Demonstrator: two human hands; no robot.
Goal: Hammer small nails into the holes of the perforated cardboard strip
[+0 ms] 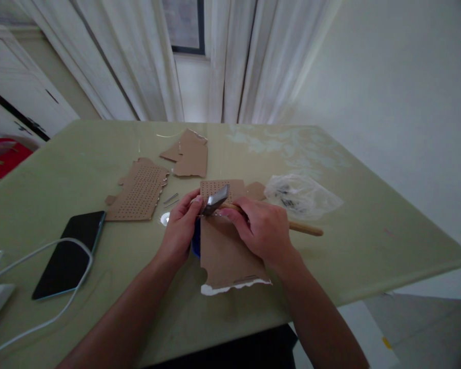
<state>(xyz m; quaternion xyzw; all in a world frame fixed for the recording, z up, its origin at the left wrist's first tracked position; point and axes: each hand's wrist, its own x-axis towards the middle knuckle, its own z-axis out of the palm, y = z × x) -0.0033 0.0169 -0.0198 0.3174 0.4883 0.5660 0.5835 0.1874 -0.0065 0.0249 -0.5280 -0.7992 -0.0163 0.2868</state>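
Observation:
In my right hand (267, 223) is a hammer (217, 199), its fingers wrapped round the wooden handle close to the metal head. The handle end sticks out to the right. My left hand (184, 218) is pinched closed at the left edge of a brown cardboard piece (228, 251), right beside the hammer head. What sits between its fingertips is hidden. Rows of small holes mark the far part of this cardboard, and its near edge is torn and white. Under its left side shows part of a blue object (195, 240), mostly covered.
Left of my hands lie a hole-punched cardboard piece (138, 192), several thin nails (171, 200), a small white disc (165, 219) and a black tablet (71, 256) crossed by a white cable (88, 251). Torn cardboard (192, 156) lies farther back. A clear plastic bag (301, 196) with dark bits rests at right.

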